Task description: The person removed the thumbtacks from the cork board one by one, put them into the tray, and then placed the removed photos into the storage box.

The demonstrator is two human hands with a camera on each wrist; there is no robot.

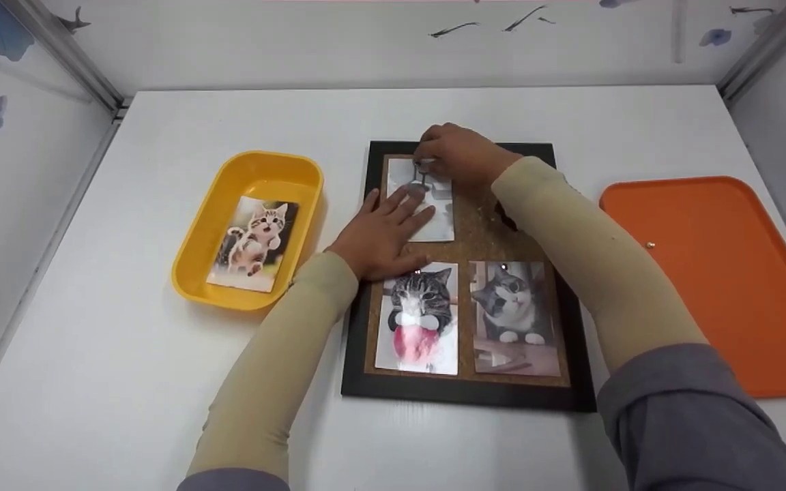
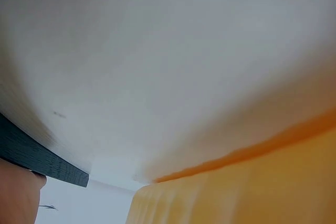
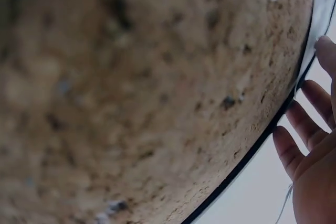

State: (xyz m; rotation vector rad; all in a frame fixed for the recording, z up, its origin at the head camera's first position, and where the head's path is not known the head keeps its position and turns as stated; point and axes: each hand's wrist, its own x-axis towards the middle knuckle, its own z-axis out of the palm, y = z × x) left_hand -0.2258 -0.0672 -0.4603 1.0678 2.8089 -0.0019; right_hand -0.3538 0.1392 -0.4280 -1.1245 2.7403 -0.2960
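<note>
A black-framed cork board (image 1: 488, 232) lies on the table. My left hand (image 1: 383, 235) rests with spread fingers on the grey-and-white photo (image 1: 437, 221) at its upper left. At that photo's top edge, my right hand (image 1: 461, 153) has its thumb and forefinger together, seemingly on a small push pin that the fingertips mostly hide. Below are two cat photos, one with a red item (image 1: 417, 341) and one of a grey-and-white cat (image 1: 512, 320), each with a small pin at its top. In the right wrist view, the right hand (image 3: 315, 166) curves beside the cork.
Left of the board stands a yellow tray (image 1: 192, 273) with a kitten photo (image 1: 253, 245) inside. An orange tray (image 1: 727, 273) lies to the right, with one small pin (image 1: 650, 245) near its left rim. White panels enclose the table's back and sides.
</note>
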